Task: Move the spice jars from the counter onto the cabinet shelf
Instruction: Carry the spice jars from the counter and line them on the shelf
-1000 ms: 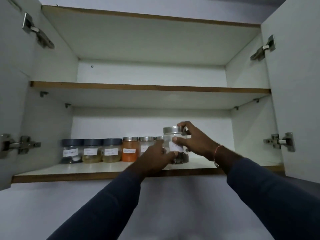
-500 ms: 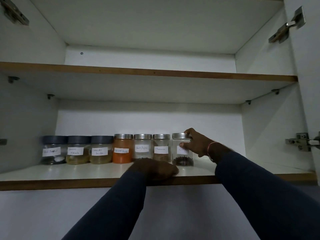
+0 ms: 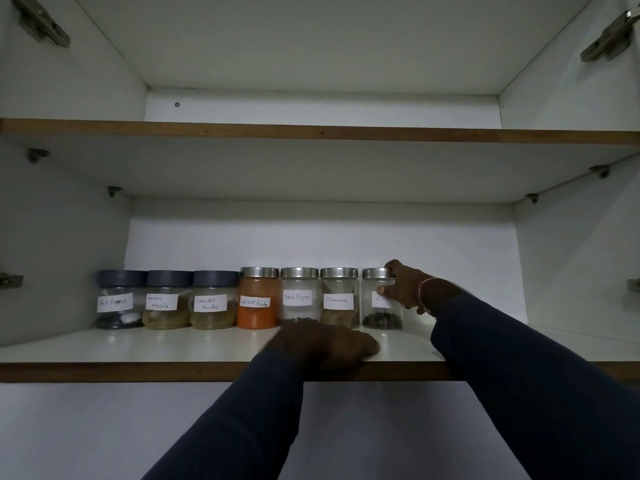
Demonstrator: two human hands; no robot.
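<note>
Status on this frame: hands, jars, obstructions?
Right hand grip on cloves jar, standing on lower shelf. Left hand resting on shelf edge. Nothing in the way.

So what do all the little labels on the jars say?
"Black Pepper" on the far-left jar.
"Garam Masala" on the second jar.
"Coriander Powder" on the third jar.
"Red chilli Powder" on the orange jar.
"Black Pepper" on the fifth jar.
"Cinnamon" on the sixth jar.
"Clo", rest hidden by the right hand, on the last jar.

Right hand point(image 3: 407, 289) grips the cloves jar point(image 3: 381, 299) on the shelf point(image 3: 138, 348); left hand point(image 3: 329, 342) rests at its edge
</note>
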